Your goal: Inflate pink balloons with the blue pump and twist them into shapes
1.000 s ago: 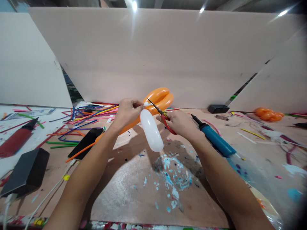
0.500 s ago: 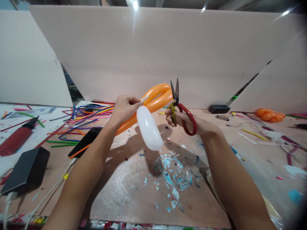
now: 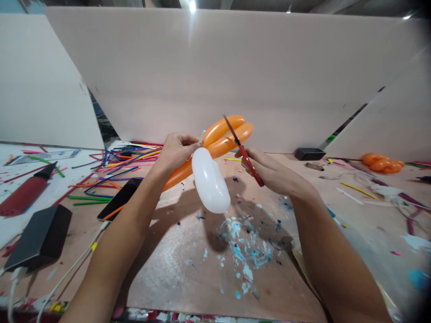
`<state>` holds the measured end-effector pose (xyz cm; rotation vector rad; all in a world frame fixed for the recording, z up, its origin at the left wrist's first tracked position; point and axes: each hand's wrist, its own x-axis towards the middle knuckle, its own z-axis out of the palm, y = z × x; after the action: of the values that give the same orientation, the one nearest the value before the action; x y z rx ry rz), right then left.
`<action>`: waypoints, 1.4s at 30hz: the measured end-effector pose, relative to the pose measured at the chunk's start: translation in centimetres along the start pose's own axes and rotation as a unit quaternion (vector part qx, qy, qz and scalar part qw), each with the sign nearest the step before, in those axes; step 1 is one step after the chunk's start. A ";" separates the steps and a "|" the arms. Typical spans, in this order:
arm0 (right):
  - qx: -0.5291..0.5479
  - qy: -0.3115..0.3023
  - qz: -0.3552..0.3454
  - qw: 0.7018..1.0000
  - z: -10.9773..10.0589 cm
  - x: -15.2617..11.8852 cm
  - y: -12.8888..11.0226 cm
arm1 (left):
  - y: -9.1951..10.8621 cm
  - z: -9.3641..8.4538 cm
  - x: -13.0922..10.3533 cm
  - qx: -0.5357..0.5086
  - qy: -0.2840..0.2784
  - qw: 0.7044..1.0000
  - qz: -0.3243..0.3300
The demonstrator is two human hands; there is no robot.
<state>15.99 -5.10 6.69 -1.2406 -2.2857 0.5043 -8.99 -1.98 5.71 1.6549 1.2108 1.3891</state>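
Observation:
My left hand point(image 3: 181, 150) pinches the joint where a white balloon point(image 3: 212, 184) meets a twisted orange balloon point(image 3: 220, 148). A short white tip sticks up above those fingers. The orange balloon forms two loops to the right, and its long end runs back under my left wrist. My right hand point(image 3: 266, 168) is closed around the red handles of a pair of scissors point(image 3: 247, 159). The blades point up and left, seen edge-on across the orange loops; whether they touch the balloon I cannot tell.
Uninflated balloons point(image 3: 134, 157) lie scattered at the back left, beside a black phone point(image 3: 119, 199). A dark box with a cable point(image 3: 40, 237) and a red pump point(image 3: 25, 193) sit at the left. Another twisted orange balloon point(image 3: 382, 163) lies right. White boards point(image 3: 235, 76) stand behind.
My right hand has turned the scissors so the blades, spread apart before, now lean left over the orange loops and look edge-on. My left hand keeps its grip.

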 end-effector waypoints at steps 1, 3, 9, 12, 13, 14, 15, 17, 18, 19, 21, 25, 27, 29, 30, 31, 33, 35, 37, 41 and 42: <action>-0.019 0.001 -0.011 1.000 -0.2 -0.2 -0.4 | 0.0 0.0 0.0 -0.001 0.000 1.000 -0.001; -0.065 0.012 -0.029 0.997 -0.5 -0.6 -1.0 | 0.0 -0.1 0.0 -0.001 0.003 1.000 -0.003; -0.166 0.068 -0.030 0.983 -0.8 -1.2 -2.3 | 0.0 -0.2 0.0 0.003 0.017 1.000 -0.008; -0.190 0.074 -0.019 0.979 -0.8 -1.3 -2.7 | -0.1 -0.2 0.0 0.000 0.011 1.000 0.002; -0.194 0.072 -0.021 0.978 -0.7 -1.3 -2.7 | -0.2 -0.2 0.1 -0.002 0.008 1.000 0.008; -0.196 0.070 -0.025 0.978 -0.7 -1.4 -2.8 | -0.2 -0.2 0.1 -0.002 0.004 1.000 0.012; -0.197 0.068 -0.029 0.978 -0.7 -1.4 -2.8 | -0.3 -0.2 0.1 -0.001 0.003 1.000 0.014; -0.195 0.066 -0.034 0.978 -0.7 -1.5 -2.9 | -0.4 -0.2 0.1 0.005 0.002 1.000 0.013; -0.193 0.067 -0.035 0.978 -0.8 -1.5 -2.9 | -0.4 -0.2 0.1 0.008 0.001 1.000 0.011; -0.193 0.067 -0.036 0.978 -0.8 -1.5 -2.9 | -0.4 -0.2 0.0 0.010 0.001 1.000 0.011; -0.195 0.068 -0.033 0.978 -0.8 -1.6 -2.9 | -0.4 -0.1 0.0 0.014 -0.003 1.000 0.014; -0.205 0.069 -0.030 0.976 -0.6 -1.5 -2.9 | -0.3 0.1 -0.2 0.031 -0.017 0.999 0.024; -0.209 0.071 -0.030 0.975 -0.5 -1.4 -2.8 | -0.2 0.2 -0.3 0.045 -0.020 0.998 0.028; -0.209 0.074 -0.028 0.975 -0.4 -1.3 -2.7 | -0.2 0.3 -0.4 0.056 -0.017 0.998 0.033; -0.205 0.078 -0.028 0.975 -0.3 -1.3 -2.6 | -0.2 0.4 -0.4 0.060 -0.015 0.998 0.034; -0.198 0.082 -0.031 0.976 -0.3 -1.2 -2.5 | -0.2 0.4 -0.4 0.061 -0.014 0.997 0.034; -0.181 0.087 -0.039 0.979 -0.3 -1.3 -2.4 | -0.2 0.3 -0.4 0.061 -0.015 0.997 0.035; -0.168 0.092 -0.047 0.980 -0.2 -1.3 -2.3 | -0.3 0.2 -0.3 0.054 -0.016 0.998 0.033; -0.150 0.113 -0.045 0.981 0.0 -1.2 -2.2 | -0.4 0.1 -0.2 0.044 -0.013 0.998 0.032; -0.051 0.205 -0.022 0.977 -0.3 -0.2 -0.7 | -0.5 -0.1 -0.2 0.039 0.000 0.999 0.026; -0.037 0.225 -0.009 0.974 -0.5 0.1 0.1 | -0.4 -0.1 -0.3 0.040 0.000 0.999 0.027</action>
<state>16.30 -4.88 7.11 -1.2204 -1.9403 0.1117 -9.21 -2.08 5.24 1.7541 1.2451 1.3885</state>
